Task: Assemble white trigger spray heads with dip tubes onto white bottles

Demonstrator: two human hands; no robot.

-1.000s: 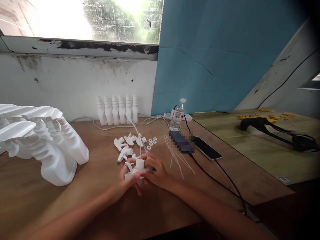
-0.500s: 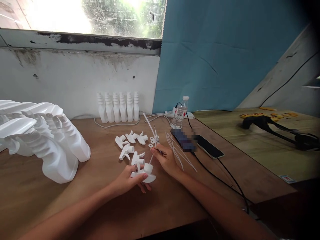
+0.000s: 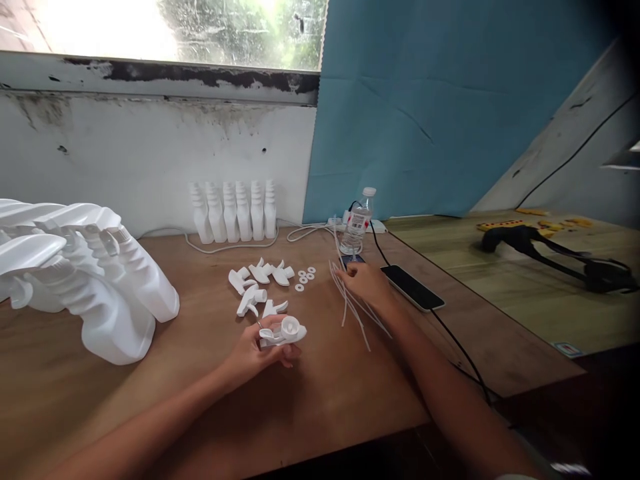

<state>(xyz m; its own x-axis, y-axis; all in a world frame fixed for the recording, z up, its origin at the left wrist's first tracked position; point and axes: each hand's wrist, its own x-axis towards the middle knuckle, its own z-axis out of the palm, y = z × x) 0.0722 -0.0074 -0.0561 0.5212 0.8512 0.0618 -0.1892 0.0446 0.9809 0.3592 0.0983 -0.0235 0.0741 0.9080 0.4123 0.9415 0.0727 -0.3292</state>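
Observation:
My left hand (image 3: 257,350) is closed around a white spray-trigger head (image 3: 283,331), held just above the wooden table (image 3: 320,393) with its round collar facing up. My right hand (image 3: 367,281) has reached to the right and rests over a bundle of thin white dip tubes (image 3: 350,305) lying on the table; its fingers are curled down at the tubes' far ends, and I cannot see whether a tube is pinched. Several loose trigger heads (image 3: 257,283) and small white washers (image 3: 304,276) lie just beyond my left hand.
A heap of white bottles (image 3: 85,273) lies at the left. A row of upright white bottles (image 3: 235,212) stands by the wall. A water bottle (image 3: 356,227), a dark phone (image 3: 413,287) with a black cable and a power strip sit at the right.
My right hand let go of the tube it held by the trigger head and moved right to the tube bundle. The left hand turned the trigger head collar-up.

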